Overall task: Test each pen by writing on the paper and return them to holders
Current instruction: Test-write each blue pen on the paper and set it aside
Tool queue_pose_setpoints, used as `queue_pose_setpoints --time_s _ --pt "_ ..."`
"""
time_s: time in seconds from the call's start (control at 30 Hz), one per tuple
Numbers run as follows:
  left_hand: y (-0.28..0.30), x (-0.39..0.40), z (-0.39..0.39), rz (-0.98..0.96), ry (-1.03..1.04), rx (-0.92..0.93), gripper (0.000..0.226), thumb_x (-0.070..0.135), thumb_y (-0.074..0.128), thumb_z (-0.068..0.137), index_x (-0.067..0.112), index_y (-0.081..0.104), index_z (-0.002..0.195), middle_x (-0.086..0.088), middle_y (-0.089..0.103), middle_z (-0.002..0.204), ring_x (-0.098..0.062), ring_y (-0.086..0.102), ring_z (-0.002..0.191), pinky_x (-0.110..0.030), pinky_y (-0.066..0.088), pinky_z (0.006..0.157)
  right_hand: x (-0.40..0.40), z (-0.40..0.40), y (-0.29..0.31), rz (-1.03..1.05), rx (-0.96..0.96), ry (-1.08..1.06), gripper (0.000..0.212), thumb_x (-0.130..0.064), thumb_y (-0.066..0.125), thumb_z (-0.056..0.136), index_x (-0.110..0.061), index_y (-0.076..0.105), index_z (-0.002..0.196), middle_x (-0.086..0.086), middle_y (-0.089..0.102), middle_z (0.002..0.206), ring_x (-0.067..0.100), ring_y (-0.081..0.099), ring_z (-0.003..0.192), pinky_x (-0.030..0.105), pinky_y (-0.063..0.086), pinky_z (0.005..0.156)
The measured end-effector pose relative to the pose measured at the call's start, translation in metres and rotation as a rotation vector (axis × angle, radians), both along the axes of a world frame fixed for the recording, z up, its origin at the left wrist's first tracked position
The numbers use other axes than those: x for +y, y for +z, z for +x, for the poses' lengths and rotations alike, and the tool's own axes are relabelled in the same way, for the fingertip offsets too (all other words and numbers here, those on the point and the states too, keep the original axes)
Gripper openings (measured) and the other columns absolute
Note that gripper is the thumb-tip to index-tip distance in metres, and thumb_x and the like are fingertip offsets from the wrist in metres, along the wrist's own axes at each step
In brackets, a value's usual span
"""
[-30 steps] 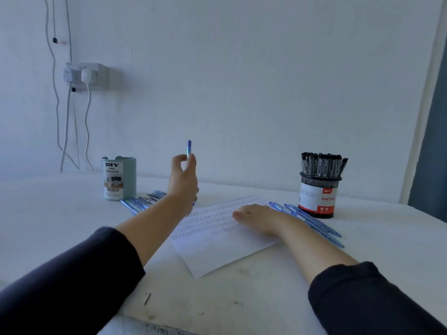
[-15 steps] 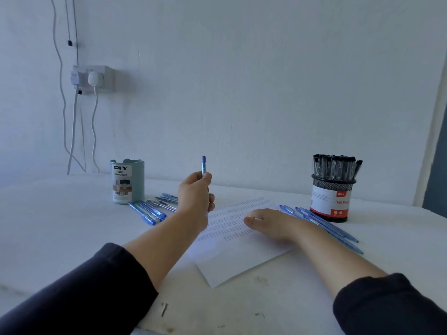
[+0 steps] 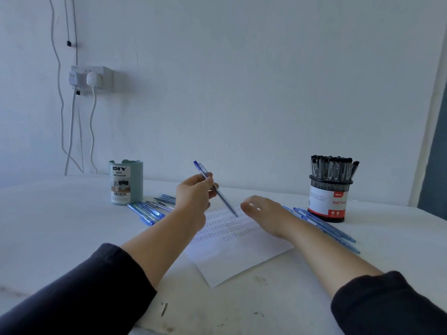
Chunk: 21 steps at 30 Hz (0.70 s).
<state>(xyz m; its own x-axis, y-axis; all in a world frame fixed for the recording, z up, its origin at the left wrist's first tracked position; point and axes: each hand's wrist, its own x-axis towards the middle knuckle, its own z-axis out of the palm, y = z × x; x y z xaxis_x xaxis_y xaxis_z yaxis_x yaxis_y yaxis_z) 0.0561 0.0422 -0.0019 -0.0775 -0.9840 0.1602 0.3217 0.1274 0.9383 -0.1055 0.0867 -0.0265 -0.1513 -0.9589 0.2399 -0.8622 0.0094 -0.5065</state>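
Now the left hand (image 3: 193, 193) pinches a blue plastic pen (image 3: 216, 189), tip over the white paper sheet (image 3: 238, 252). Right hand (image 3: 263, 213) lies flat, open, on it. Paper could slide w/ less pressing. Teal cup (image 3: 126, 182) reads "DIY Desk Organizer"; black mesh pot (image 3: 329, 201) "Ball Pen".

On your far left, the green holder (image 3: 125, 182) carries a label reading "DIY DESK ORGANIZER" above a barcode. On your far right, the mesh holder (image 3: 329, 201) shows "DIY" on red and "Ball Pen". The rows on the paper (image 3: 232, 247) are too small to read.
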Motion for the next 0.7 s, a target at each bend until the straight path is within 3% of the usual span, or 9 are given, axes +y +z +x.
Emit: queue_pose_setpoints --time_s 0.13,0.2,0.27,0.37,0.47,0.53,0.6,0.7 --pt "-0.004 0.000 -0.005 -0.068 -0.067 -0.057 0.014 0.001 0.054 0.092 0.014 0.053 0.095 -0.008 0.067 0.085 -0.016 0.066 0.070 -0.029 0.044 0.069 0.006 0.014 0.011 -0.182 -0.103 0.065 0.040 -0.040 0.047 0.096 -0.022 0.046 0.132 -0.007 0.057 0.103 0.016 0.056 0.101 0.031 0.043 0.087" --pt "-0.005 0.001 -0.006 -0.085 -0.117 -0.069 0.017 -0.003 0.055 0.090 0.014 0.051 0.093 -0.010 0.066 0.086 -0.021 0.068 0.074 -0.030 0.046 0.069 0.006 0.019 0.013 -0.246 -0.041 0.044 0.025 -0.030 0.054 0.094 -0.021 0.056 0.117 -0.012 0.055 0.082 0.015 0.057 0.084 0.034 0.047 0.081" --pt "-0.005 0.001 -0.005 -0.097 -0.165 -0.091 0.016 -0.003 0.057 0.090 0.012 0.053 0.094 -0.011 0.065 0.087 -0.024 0.069 0.077 -0.030 0.048 0.068 0.006 0.018 0.014 -0.281 0.024 -0.004 0.010 -0.025 0.057 0.092 -0.020 0.063 0.098 -0.010 0.058 0.074 0.019 0.060 0.079 0.037 0.050 0.081" --pt "-0.005 -0.004 -0.001 -0.107 -0.163 -0.217 0.021 0.006 0.059 0.091 0.011 0.055 0.111 -0.007 0.063 0.091 -0.020 0.066 0.076 -0.028 0.047 0.066 0.009 0.011 0.017 -0.274 0.091 -0.159 0.015 -0.025 0.055 0.092 -0.017 0.068 0.095 0.000 0.063 0.084 0.026 0.061 0.088 0.034 0.048 0.080" --pt "-0.008 -0.016 0.005 -0.135 -0.005 -0.440 0.034 0.012 0.057 0.092 0.015 0.047 0.124 -0.005 0.057 0.085 -0.019 0.056 0.072 -0.027 0.042 0.057 0.012 -0.010 0.018 -0.250 0.313 -0.443 0.021 -0.026 0.053 0.093 -0.016 0.068 0.104 0.006 0.063 0.101 0.028 0.054 0.100 0.032 0.039 0.078" --pt "-0.012 -0.026 0.011 -0.185 0.131 -0.599 0.039 0.010 0.054 0.091 0.014 0.043 0.128 -0.005 0.054 0.085 -0.019 0.051 0.066 -0.031 0.045 0.057 0.016 -0.025 0.018 -0.181 0.332 -0.600 0.020 -0.019 0.054 0.091 -0.014 0.066 0.106 0.007 0.063 0.103 0.028 0.055 0.101 0.031 0.038 0.078" --pt "-0.015 -0.036 0.019 -0.211 0.248 -0.751 0.042 0.011 0.051 0.089 0.014 0.040 0.130 -0.008 0.056 0.094 -0.023 0.053 0.070 -0.037 0.052 0.070 0.023 -0.039 0.020 -0.104 0.299 -0.719 0.019 -0.014 0.055 0.090 -0.012 0.061 0.107 0.009 0.063 0.109 0.029 0.055 0.107 0.032 0.040 0.085" --pt "-0.016 -0.047 0.032 -0.179 0.351 -0.992 0.043 0.016 0.048 0.087 0.018 0.042 0.129 -0.011 0.055 0.119 -0.032 0.053 0.104 -0.046 0.044 0.094 0.032 -0.055 0.020 -0.040 0.270 -0.854 0.022 -0.012 0.052 0.090 -0.015 0.057 0.111 0.008 0.060 0.118 0.028 0.051 0.116 0.033 0.035 0.095"
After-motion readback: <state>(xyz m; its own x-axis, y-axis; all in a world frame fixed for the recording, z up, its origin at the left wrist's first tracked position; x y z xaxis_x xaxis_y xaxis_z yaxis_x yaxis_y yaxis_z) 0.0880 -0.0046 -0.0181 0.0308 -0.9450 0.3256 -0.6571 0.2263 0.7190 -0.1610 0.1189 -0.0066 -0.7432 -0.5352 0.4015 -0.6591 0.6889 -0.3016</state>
